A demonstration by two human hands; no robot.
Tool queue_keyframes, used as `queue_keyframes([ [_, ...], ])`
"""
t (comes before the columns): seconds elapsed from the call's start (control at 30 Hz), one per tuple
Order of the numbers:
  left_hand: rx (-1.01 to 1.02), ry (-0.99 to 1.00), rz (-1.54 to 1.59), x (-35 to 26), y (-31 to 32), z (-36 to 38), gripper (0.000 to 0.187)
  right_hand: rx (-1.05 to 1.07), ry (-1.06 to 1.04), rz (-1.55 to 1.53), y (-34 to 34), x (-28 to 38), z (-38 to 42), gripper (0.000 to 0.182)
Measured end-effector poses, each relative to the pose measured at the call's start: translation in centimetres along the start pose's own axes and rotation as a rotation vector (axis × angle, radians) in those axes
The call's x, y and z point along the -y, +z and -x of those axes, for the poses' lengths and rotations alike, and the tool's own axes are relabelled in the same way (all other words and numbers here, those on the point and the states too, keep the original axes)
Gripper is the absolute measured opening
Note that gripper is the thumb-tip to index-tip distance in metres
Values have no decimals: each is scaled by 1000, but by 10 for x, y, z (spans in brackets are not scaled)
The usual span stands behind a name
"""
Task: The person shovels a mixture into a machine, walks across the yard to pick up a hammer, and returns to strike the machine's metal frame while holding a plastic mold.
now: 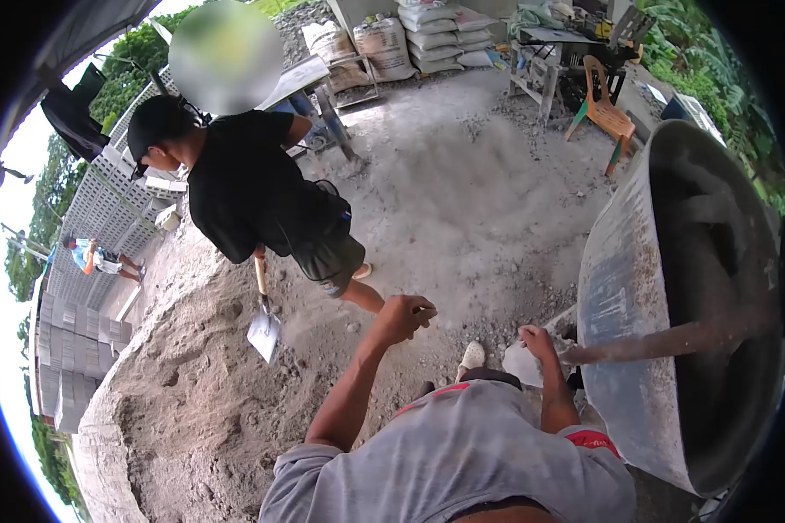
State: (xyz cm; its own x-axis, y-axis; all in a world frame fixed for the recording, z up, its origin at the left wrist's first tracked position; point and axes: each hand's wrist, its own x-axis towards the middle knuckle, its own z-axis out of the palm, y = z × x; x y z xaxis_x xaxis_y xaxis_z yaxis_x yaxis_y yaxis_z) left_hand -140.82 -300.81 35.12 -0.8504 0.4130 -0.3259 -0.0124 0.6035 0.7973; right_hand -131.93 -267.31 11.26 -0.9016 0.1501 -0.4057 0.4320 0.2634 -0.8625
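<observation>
My left hand [403, 319] is raised in front of my body, its fingers loosely curled with a gap between the tips and nothing visible in them. Low at my right side, my right hand [539, 341] has its fingers closed at the top of a pale, plastic-looking piece [521, 364]. Beside that hand stands a large, worn mixer drum [624, 288], its wide mouth turned to the right. A rusty bar [645, 343] crosses the drum's rim and ends close to my right hand. The drum's inside is dark and dusty.
A person in black [249, 183] stands ahead on the left, holding a shovel [264, 331] over a big sand heap [192, 392]. Farther back are filled sacks [384, 48], a plastic chair [604, 113] and a cluttered workbench [545, 65]. Concrete blocks [70, 349] are stacked at far left.
</observation>
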Motion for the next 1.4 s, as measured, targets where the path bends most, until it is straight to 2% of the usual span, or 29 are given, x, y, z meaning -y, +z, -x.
queue_keyframes([
  [0.1,-142,67,-64,-22,-24,-52,23,69,-10,27,-12,50,-68,28],
  [0.2,-274,129,-171,-16,-32,-101,25,121,-82,103,-23,83,-133,28],
  [0.27,-269,73,-154,-8,-38,-139,23,170,-144,125,-31,101,-171,28],
  [0.33,-188,105,-179,-4,-44,-177,21,163,-51,-24,-36,113,-205,28],
  [0.47,-66,97,-167,-13,-74,-273,20,211,18,-50,-67,126,-287,27],
  [0.5,-76,174,-201,-13,-82,-302,20,138,19,-53,-78,124,-309,26],
  [0.53,-93,165,-189,-14,-91,-333,20,64,17,-58,-90,122,-332,24],
  [0.6,31,158,-250,-18,-108,-395,22,-48,124,-112,-116,119,-371,23],
  [0.63,57,172,-267,-19,-112,-426,23,-135,176,-96,-133,99,-390,24],
  [0.7,104,188,-323,-28,-129,-486,25,-292,303,0,-167,19,-435,25],
  [0.73,94,170,-303,-41,-137,-511,25,-395,504,-333,-170,30,-429,24],
  [0.8,144,248,-247,-71,-154,-550,23,-492,547,-446,-167,50,-417,22],
  [0.93,248,271,-205,-120,-177,-618,28,-480,679,-453,-172,74,-472,20],
  [1.0,288,313,-78,-111,-190,-684,33,-450,734,-450,-174,87,-531,20],
  [1.07,147,414,-56,-84,-200,-748,37,-413,752,-433,-177,101,-591,19],
  [1.1,140,414,-58,-75,-210,-776,37,-394,750,-417,-183,108,-623,19],
  [1.17,-91,272,-12,-73,-258,-823,39,-353,724,-378,-196,131,-694,19],
  [1.23,-190,225,-37,-64,-303,-868,38,-304,676,-319,-211,164,-770,19],
  [1.27,-195,224,-41,-69,-322,-884,38,-270,632,-270,-219,184,-815,20],
  [1.33,-401,266,-32,-76,-369,-917,42,-195,502,-146,-232,233,-915,20],
  [1.4,-432,245,-45,-80,-405,-943,41,-131,263,-21,-233,287,-1008,21],
])
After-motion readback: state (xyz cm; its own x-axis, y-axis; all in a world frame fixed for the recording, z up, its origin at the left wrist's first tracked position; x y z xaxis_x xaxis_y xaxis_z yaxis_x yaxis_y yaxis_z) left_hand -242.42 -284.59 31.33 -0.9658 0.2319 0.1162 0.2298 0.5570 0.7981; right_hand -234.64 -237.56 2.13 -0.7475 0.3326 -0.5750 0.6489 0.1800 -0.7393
